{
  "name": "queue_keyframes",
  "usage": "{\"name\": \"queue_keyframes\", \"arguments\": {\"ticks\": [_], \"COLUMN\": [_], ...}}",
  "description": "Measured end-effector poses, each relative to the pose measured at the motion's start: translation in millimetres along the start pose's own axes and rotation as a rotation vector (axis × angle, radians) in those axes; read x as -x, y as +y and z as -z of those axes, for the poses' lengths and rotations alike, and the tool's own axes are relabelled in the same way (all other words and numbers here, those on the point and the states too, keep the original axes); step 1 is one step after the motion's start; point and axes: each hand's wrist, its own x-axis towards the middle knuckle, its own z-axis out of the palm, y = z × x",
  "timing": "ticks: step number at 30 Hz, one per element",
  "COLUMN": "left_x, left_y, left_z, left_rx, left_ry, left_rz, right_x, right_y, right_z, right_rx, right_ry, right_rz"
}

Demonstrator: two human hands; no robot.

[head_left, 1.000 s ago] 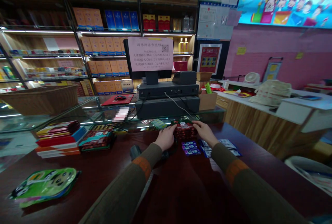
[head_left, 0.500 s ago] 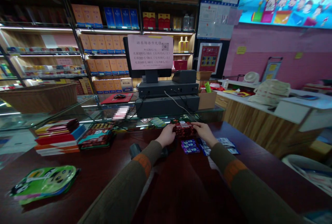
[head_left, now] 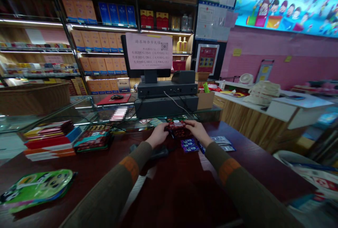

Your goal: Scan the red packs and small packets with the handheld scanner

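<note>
My left hand [head_left: 159, 134] and my right hand [head_left: 198, 132] grip a small stack of dark red snack packets [head_left: 176, 128] from either side, at the far edge of the dark wooden table. Both sets of fingers are closed on the ends of the stack. Just nearer to me lie purple packets [head_left: 189, 146], left of my right wrist. Blue-and-silver packets [head_left: 223, 143] lie to the right of that wrist, partly behind it. A black device [head_left: 158, 153], its kind unclear, rests beneath my left forearm and is partly hidden.
Left on the table are stacked boxes [head_left: 51, 145], brown-and-teal packets [head_left: 93, 139] and a green panda-print package [head_left: 39, 187]. Beyond the table stand a glass counter, a dark register [head_left: 166, 105] with a paper sign [head_left: 148, 52], and a cardboard box [head_left: 206, 100]. A white bin [head_left: 283, 159] stands at right.
The view has turned a little to the right, so the scene sits farther left. Both hands keep hold of the red packets, whose green upper edge now shows more.
</note>
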Motion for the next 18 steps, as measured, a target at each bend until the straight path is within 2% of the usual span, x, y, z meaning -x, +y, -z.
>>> {"name": "queue_keyframes", "arguments": {"ticks": [3,6,13,18], "left_x": [10.7,22.2,47.9,70.4], "left_y": [-3.5,-8.3,-28.4,-48.4], "left_z": [19.4,38.0,76.7,94.8], "left_rx": [-0.009,-0.04,-0.056,0.091], "left_ry": [-0.005,0.04,0.23,0.333], "left_rz": [-0.018,-0.007,0.049,0.047], "right_x": [4.2,6.8,19.3,34.6], "right_y": [-11.2,-21.8,-50.8,-65.9], "right_z": [-10.8,-23.6,-65.1,-98.0], "right_rx": [0.058,0.131,0.153,0.109], "right_ry": [-0.039,-0.012,0.022,0.041], "right_rz": [0.078,0.165,0.244,0.269]}}
